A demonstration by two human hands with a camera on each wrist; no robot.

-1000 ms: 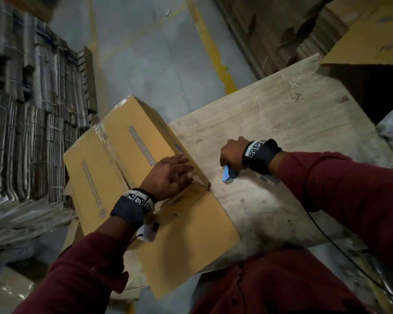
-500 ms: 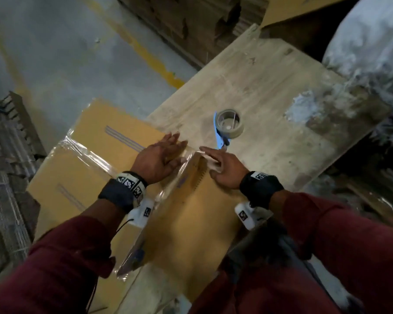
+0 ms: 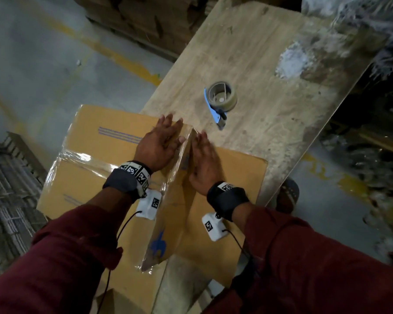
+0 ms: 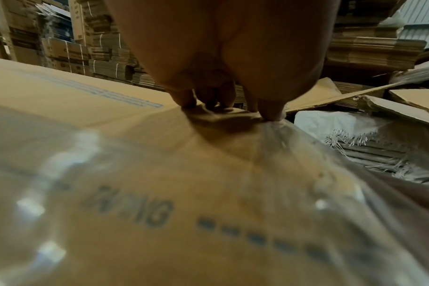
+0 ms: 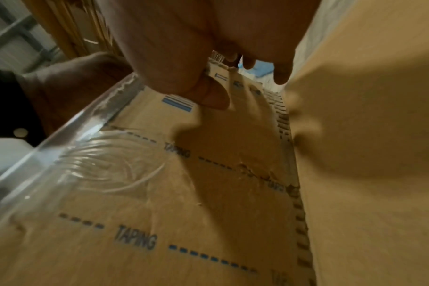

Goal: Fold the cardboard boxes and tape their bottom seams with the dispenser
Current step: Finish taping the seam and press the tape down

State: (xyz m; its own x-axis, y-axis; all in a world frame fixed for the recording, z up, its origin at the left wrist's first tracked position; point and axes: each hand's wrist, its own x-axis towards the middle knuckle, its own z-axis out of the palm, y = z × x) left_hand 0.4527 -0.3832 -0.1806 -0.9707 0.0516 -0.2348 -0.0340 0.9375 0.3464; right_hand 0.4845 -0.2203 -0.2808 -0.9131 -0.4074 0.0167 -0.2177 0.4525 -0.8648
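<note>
Two flat hands press clear tape onto a cardboard box (image 3: 100, 141).
Left hand (image 3: 158, 145) and right hand (image 3: 204, 159), fingers straight, flank the taped ridge; tape dispenser (image 3: 221, 99) rests apart on the wooden table (image 3: 270, 91).

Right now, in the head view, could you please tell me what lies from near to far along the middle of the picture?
Right hand flat on the cardboard box → tape dispenser → white patch on the wooden table.

floor: grey concrete (image 3: 43, 55), yellow painted line (image 3: 123, 58)
table: worn plywood top (image 3: 270, 64)
bkgd: flat cardboard stacks (image 3: 145, 17), dim light
</note>
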